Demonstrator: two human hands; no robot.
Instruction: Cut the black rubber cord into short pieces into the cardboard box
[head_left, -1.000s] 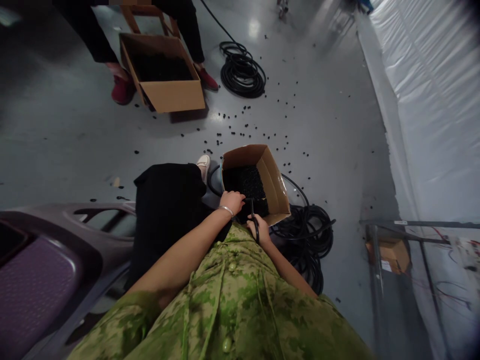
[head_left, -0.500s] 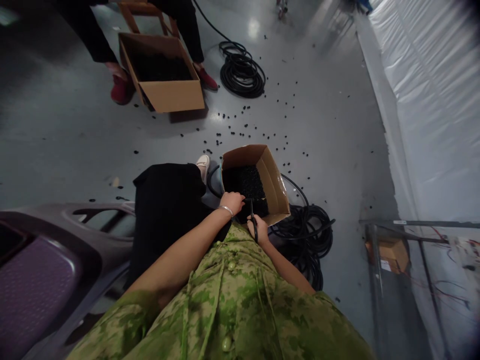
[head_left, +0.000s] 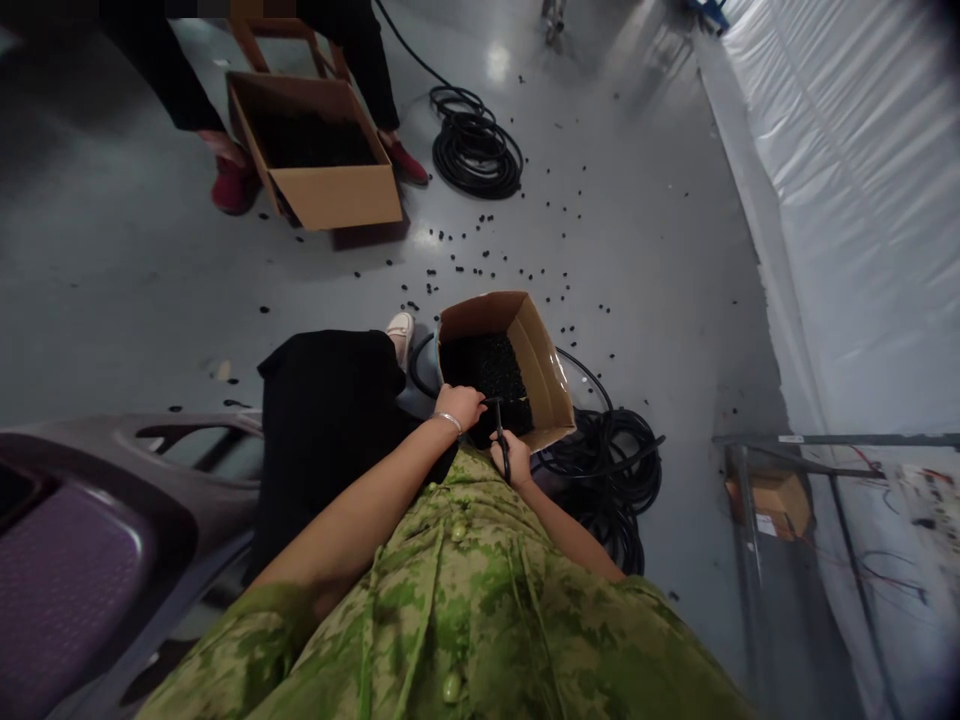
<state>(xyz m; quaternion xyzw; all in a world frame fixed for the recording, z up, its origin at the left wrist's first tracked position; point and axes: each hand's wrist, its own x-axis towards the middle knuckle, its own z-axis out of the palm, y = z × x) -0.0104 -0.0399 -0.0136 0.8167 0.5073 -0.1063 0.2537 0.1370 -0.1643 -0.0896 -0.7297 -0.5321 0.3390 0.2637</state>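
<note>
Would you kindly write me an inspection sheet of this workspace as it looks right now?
Surface: grey floor, glossy.
Job's things: open cardboard box of small black pieces; black scissors; thin black tube between the hands.
Clutter: black bits scattered on the floor.
Hands: left hand pinches the tube over the box; right hand grips the scissors.
Cables: black hose coil beside the box; second coil farther off.
Surroundings: another person's legs behind a second box; white sheeting; purple chair; metal rack.
</note>
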